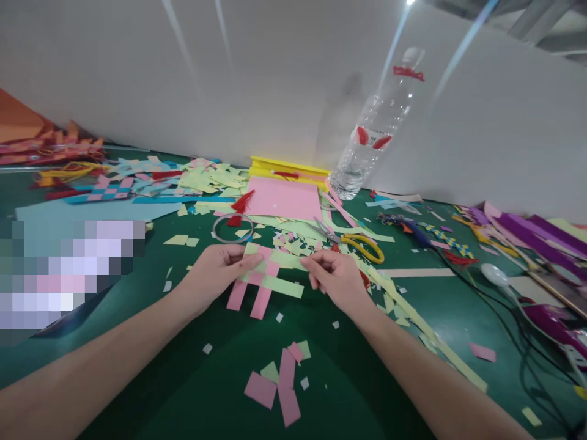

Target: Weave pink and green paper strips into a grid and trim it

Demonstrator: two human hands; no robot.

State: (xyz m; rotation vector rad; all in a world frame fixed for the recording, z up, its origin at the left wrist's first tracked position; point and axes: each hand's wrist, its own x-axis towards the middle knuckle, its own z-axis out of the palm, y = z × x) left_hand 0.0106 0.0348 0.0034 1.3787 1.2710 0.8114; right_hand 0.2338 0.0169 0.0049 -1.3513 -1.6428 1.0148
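A small woven piece of pink and pale green paper strips (257,278) is held up between my hands above the green table. My left hand (224,269) pinches its upper left part, thumb on top. With thumb and fingertips, my right hand (334,278) grips the end of the upper green strip (285,260). Two pink strip ends hang down from the weave, and a lower green strip (283,286) sticks out to the right with its end loose. Just beyond my hands lie a roll of clear tape (233,228) and yellow-handled scissors (364,245).
Pink paper (284,198) lies at the back by a yellow folded sheet (290,168). A plastic bottle (373,134) leans against the wall. Pink and green scraps (287,379) lie in front. On the right are a purple glue gun (553,324) and a dark cable (481,287).
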